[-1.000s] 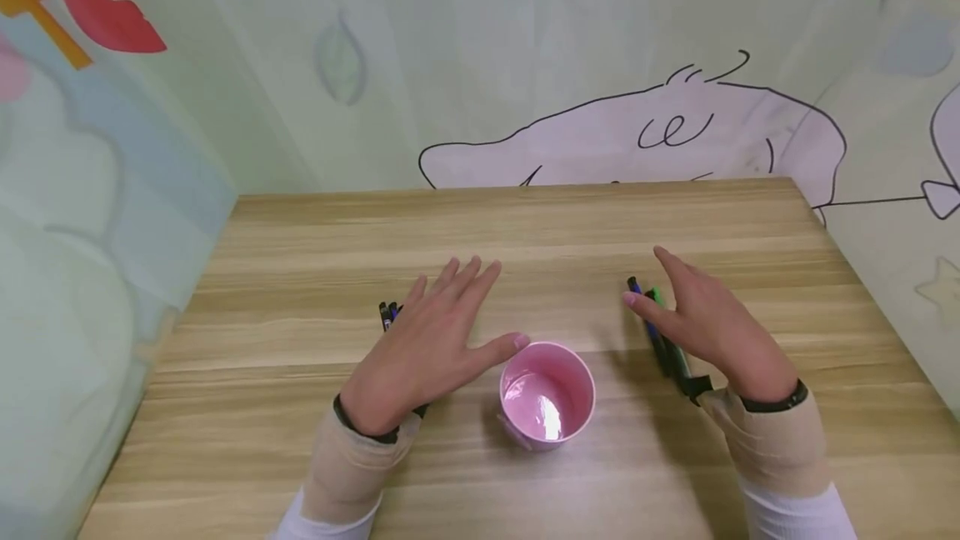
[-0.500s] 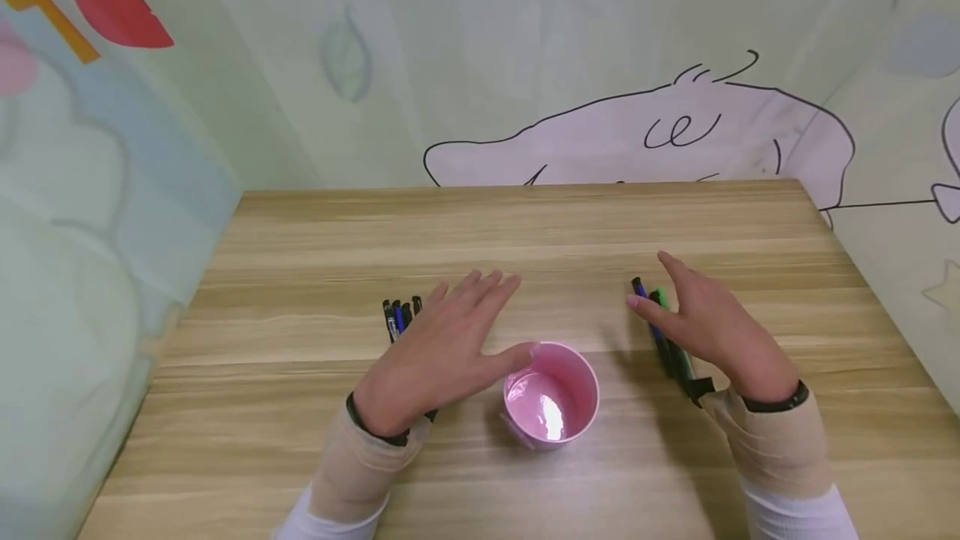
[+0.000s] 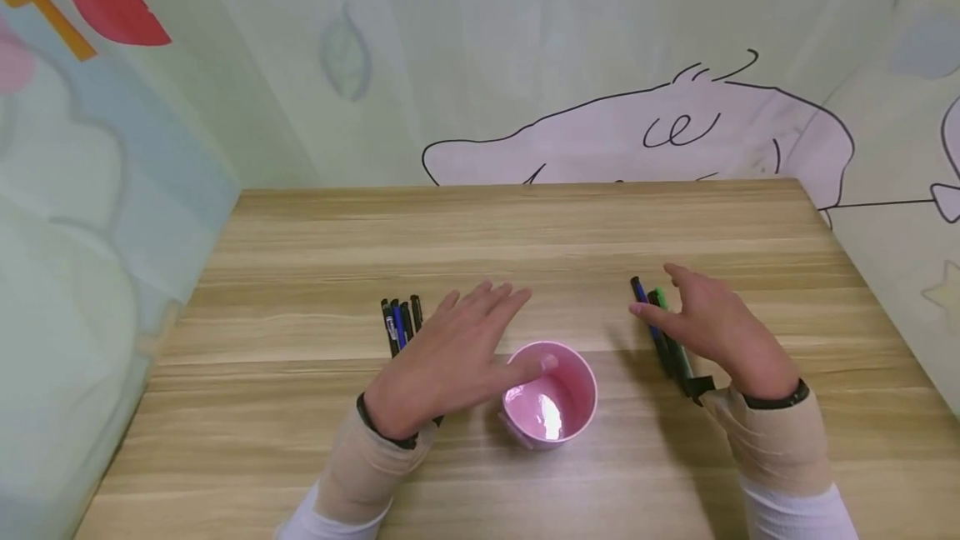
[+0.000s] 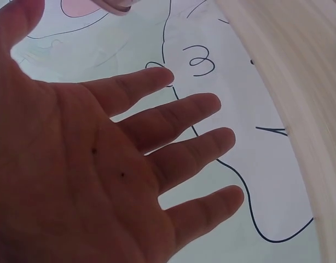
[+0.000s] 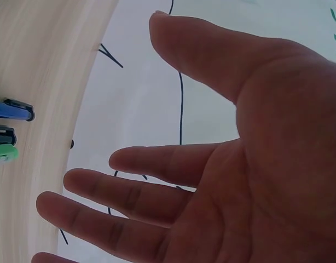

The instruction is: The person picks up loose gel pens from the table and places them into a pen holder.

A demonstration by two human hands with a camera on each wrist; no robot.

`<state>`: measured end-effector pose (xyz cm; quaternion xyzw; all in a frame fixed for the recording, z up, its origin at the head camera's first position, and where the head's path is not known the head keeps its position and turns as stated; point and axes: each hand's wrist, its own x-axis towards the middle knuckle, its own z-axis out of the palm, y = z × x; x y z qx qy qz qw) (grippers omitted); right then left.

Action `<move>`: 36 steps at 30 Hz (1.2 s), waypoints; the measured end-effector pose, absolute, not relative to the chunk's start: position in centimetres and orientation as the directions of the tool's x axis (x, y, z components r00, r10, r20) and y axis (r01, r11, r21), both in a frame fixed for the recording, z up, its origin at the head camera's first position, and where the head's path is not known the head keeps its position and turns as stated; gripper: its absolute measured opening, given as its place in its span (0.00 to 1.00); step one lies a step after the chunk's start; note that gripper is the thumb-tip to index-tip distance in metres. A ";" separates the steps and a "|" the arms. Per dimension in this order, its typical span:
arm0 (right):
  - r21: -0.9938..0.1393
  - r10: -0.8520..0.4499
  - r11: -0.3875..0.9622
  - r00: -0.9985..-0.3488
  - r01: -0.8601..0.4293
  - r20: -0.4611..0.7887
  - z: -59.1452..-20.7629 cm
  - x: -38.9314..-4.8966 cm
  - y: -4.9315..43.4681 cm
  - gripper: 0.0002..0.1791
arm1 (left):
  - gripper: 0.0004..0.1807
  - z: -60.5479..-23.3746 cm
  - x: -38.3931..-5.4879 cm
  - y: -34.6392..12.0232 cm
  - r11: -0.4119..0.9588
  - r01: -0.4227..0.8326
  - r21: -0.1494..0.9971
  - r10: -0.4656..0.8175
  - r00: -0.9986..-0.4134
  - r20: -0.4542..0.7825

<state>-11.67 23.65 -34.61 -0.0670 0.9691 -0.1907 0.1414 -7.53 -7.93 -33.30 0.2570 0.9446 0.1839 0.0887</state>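
Observation:
A pink cup (image 3: 577, 394) stands upright on the table between the hands, its shiny inside showing. My left hand (image 3: 450, 365) is held with fingers spread, its thumb overlapping the cup's opening in the head view. Several black and blue pens (image 3: 397, 327) lie beyond that hand, partly hidden by it. My right hand (image 3: 712, 327) hovers beside another group: a blue pen (image 5: 12, 110), a dark pen (image 5: 3, 135) and a green one (image 5: 4, 153). Straight fingers and a bare palm show in the left wrist view; the right palm (image 5: 277, 181) holds nothing either.
The wood-grain table (image 3: 525, 232) ends at a far edge against a printed cloth backdrop (image 3: 525, 48). A line-drawn figure (image 3: 637, 140) is on that cloth. Both wrists wear dark bands and beige wraps (image 3: 783, 448).
My left hand has moved right and slightly nearer, its thumb now over the cup's opening and more of the pens uncovered. My right hand's fingers have dipped slightly. The cup stays put.

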 end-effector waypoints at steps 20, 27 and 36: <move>-0.384 -0.216 0.918 -0.937 -0.099 -0.276 -35.6 -12.2 24.5 0.47 | 0.52 -33.4 -7.5 -7.6 0.779 0.461 0.424 0.547 -0.831 -0.100; -0.381 -0.214 0.920 -0.935 -0.095 -0.284 -35.8 -12.3 24.6 0.44 | 0.51 -33.3 -7.4 -7.6 0.761 0.455 0.462 0.560 -0.820 -0.115; -0.387 -0.217 0.918 -0.921 -0.081 -0.322 -36.1 -12.6 24.7 0.40 | 0.52 -33.4 -7.3 -7.6 0.741 0.454 0.495 0.579 -0.805 -0.129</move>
